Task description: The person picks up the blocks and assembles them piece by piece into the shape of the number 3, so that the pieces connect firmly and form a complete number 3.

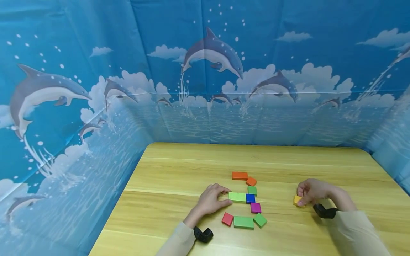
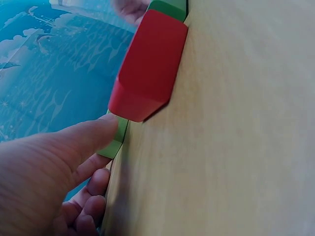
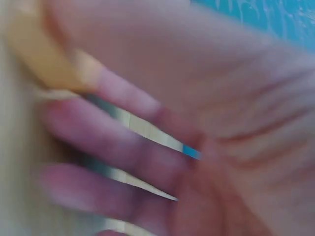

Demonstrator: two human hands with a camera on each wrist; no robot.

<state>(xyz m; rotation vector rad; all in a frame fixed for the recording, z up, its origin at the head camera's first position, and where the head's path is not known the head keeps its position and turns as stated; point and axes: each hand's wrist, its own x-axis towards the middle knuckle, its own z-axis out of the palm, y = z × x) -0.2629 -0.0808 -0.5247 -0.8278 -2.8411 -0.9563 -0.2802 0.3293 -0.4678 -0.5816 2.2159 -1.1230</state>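
Observation:
On the wooden table, my left hand [image 1: 211,200] pinches the left end of a long light green block [image 1: 237,197] between thumb and fingers. A blue block [image 1: 251,198] touches the light green block's right end. Far to the right, my right hand [image 1: 315,192] holds a yellow block [image 1: 296,201] between thumb and fingers, at or just above the tabletop. The right wrist view is blurred, but the yellow block [image 3: 44,54] shows at the fingertips. In the left wrist view a red block [image 2: 150,64] stands in front and partly hides the light green block [image 2: 117,137].
Above the blue block lie a green block [image 1: 252,191], a small orange block [image 1: 251,181] and a long orange block [image 1: 240,175]. Below come a purple block [image 1: 256,208], a tilted green block [image 1: 260,220], a long green block [image 1: 243,222] and the red block [image 1: 227,219].

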